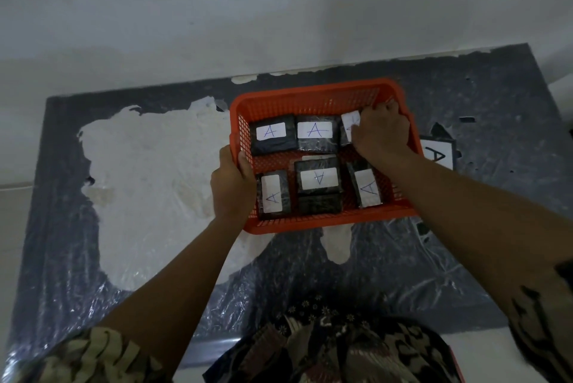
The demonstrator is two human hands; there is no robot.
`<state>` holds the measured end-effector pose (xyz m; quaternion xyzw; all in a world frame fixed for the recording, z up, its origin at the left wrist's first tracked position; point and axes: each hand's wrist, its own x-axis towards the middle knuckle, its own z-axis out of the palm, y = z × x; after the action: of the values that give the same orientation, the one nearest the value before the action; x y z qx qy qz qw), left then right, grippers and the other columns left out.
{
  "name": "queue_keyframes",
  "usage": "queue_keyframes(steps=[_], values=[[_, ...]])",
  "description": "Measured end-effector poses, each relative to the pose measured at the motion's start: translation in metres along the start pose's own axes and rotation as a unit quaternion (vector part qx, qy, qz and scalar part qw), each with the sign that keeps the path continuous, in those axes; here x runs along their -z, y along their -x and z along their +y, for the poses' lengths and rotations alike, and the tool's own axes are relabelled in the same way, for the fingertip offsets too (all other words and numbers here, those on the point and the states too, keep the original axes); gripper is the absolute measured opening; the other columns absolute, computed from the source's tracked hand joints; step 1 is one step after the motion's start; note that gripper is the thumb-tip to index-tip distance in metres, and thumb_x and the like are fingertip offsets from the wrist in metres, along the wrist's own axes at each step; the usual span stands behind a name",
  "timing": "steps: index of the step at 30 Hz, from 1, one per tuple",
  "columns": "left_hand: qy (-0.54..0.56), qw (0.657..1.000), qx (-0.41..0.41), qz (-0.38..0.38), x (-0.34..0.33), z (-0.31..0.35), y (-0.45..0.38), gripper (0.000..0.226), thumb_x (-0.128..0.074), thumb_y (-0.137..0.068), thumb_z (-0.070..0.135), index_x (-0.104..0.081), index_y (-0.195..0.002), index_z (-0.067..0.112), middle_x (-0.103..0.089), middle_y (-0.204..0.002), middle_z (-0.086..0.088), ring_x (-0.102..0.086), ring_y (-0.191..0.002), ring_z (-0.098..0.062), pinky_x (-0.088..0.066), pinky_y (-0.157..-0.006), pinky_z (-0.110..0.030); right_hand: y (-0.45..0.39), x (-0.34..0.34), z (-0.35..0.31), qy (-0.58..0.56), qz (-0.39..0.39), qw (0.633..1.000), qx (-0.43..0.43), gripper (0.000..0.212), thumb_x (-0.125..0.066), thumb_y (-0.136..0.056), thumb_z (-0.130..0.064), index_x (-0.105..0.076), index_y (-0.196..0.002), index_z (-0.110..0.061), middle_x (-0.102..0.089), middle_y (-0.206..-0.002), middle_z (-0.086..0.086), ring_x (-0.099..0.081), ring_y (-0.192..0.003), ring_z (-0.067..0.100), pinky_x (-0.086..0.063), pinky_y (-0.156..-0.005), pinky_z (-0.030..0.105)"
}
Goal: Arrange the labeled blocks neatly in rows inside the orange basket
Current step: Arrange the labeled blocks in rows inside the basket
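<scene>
The orange basket (313, 97) sits on the table, holding several black blocks with white "A" labels. Two blocks (272, 138) (316, 134) lie side by side along the far row. A third far-row block (348, 127) is at the right end, with my right hand (381, 131) closed on it and covering most of it. In the near row lie a left block (273, 195), a middle block (319, 179) stacked on another, and a tilted right block (367, 187). My left hand (232, 184) grips the basket's left rim.
Another labeled block (438, 154) lies on the table just right of the basket. The table (496, 103) is dark with a wrinkled clear plastic cover and a large white worn patch (148, 172) on the left. A pale wall rises behind.
</scene>
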<state>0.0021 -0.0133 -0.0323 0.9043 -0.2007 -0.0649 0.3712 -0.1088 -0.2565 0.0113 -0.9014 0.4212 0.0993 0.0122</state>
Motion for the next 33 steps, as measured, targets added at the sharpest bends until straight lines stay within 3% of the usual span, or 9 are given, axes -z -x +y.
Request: queue_keyframes(steps=[4,7,13,18,21,24,26,29,33], values=[[-0.002,1.000,-0.005,0.003,0.000,0.000,0.000,0.036,-0.031,-0.100,0.039,-0.044,-0.120,0.012,-0.050,-0.098,0.010,-0.049,-0.073,-0.004,-0.030,-0.059,-0.008,0.007,0.002,0.002,0.096,-0.059,0.993,0.021,0.053,-0.068,-0.085,-0.020,-0.049,-0.132,-0.006,-0.051,-0.136,0.023,-0.040,-0.130,0.039,-0.042,-0.099,0.048],[-0.004,1.000,-0.005,0.003,0.000,0.000,0.000,0.034,-0.032,-0.100,0.037,-0.044,-0.118,0.011,-0.051,-0.097,0.008,-0.048,-0.072,-0.004,-0.030,-0.059,-0.008,0.013,0.004,0.002,0.149,-0.080,0.985,0.032,0.060,-0.069,-0.086,-0.021,-0.044,-0.138,-0.006,-0.045,-0.144,0.024,-0.037,-0.134,0.040,-0.039,-0.105,0.049],[0.003,1.000,-0.003,0.002,0.000,-0.001,-0.001,0.033,-0.033,-0.100,0.038,-0.045,-0.117,0.012,-0.049,-0.094,0.011,-0.045,-0.067,0.003,-0.030,-0.058,-0.008,0.021,0.014,-0.001,0.080,-0.098,0.992,-0.010,0.060,-0.065,-0.087,-0.007,-0.039,-0.140,0.002,-0.036,-0.141,0.033,-0.044,-0.125,0.044,-0.046,-0.098,0.049],[0.009,1.000,-0.006,0.002,-0.001,-0.003,-0.001,0.033,-0.032,-0.100,0.039,-0.045,-0.117,0.013,-0.049,-0.093,0.013,-0.043,-0.066,0.008,-0.029,-0.058,-0.007,0.024,0.029,0.000,0.042,-0.170,0.984,0.013,0.027,-0.059,-0.089,-0.007,-0.059,-0.116,-0.001,-0.061,-0.116,0.018,-0.060,-0.106,0.032,-0.053,-0.089,0.040],[0.012,1.000,-0.002,0.009,-0.001,-0.002,0.000,0.034,-0.032,-0.100,0.040,-0.045,-0.117,0.015,-0.047,-0.092,0.016,-0.041,-0.064,0.014,-0.026,-0.057,-0.003,0.026,0.041,-0.005,0.053,-0.193,0.979,0.025,0.027,-0.058,-0.090,-0.009,-0.060,-0.116,-0.003,-0.063,-0.108,0.013,-0.062,-0.099,0.029,-0.055,-0.084,0.039],[0.009,1.000,-0.002,0.014,-0.002,-0.003,0.000,0.033,-0.032,-0.099,0.041,-0.045,-0.116,0.016,-0.047,-0.089,0.018,-0.041,-0.062,0.015,-0.025,-0.056,-0.003,0.022,0.057,-0.022,0.040,-0.156,0.985,0.052,0.014,-0.064,-0.087,-0.012,-0.064,-0.100,-0.006,-0.055,-0.077,0.004,-0.055,-0.068,0.018,-0.048,-0.067,0.034],[0.010,1.000,-0.002,0.016,-0.002,-0.003,-0.001,0.032,-0.032,-0.099,0.041,-0.045,-0.115,0.016,-0.047,-0.089,0.017,-0.041,-0.062,0.015,-0.025,-0.056,-0.003,0.019,0.066,-0.039,-0.013,-0.151,0.985,0.076,0.019,-0.072,-0.083,-0.017,-0.064,-0.098,-0.008,-0.057,-0.077,0.003,-0.056,-0.068,0.018,-0.050,-0.068,0.034],[0.011,1.000,0.000,0.015,-0.002,-0.004,-0.001,0.031,-0.032,-0.099,0.040,-0.045,-0.115,0.017,-0.047,-0.088,0.017,-0.042,-0.063,0.014,-0.027,-0.055,-0.004,0.019,0.068,-0.064,-0.166,-0.178,0.961,0.133,0.018,-0.074,-0.086,-0.024,-0.067,-0.100,-0.017,-0.064,-0.097,0.001,-0.059,-0.082,0.015,-0.047,-0.063,0.025],[0.016,1.000,0.001,0.008,0.000,-0.003,-0.001,0.028,-0.033,-0.100,0.039,-0.045,-0.114,0.018,-0.047,-0.086,0.020,-0.045,-0.062,0.013,-0.029,-0.053,-0.003,0.026,0.054,-0.082,-0.456,-0.237,0.853,0.093,0.025,-0.069,-0.089,-0.007,-0.063,-0.106,-0.022,-0.060,-0.116,0.005,-0.064,-0.099,0.019,-0.061,-0.077,0.032]])
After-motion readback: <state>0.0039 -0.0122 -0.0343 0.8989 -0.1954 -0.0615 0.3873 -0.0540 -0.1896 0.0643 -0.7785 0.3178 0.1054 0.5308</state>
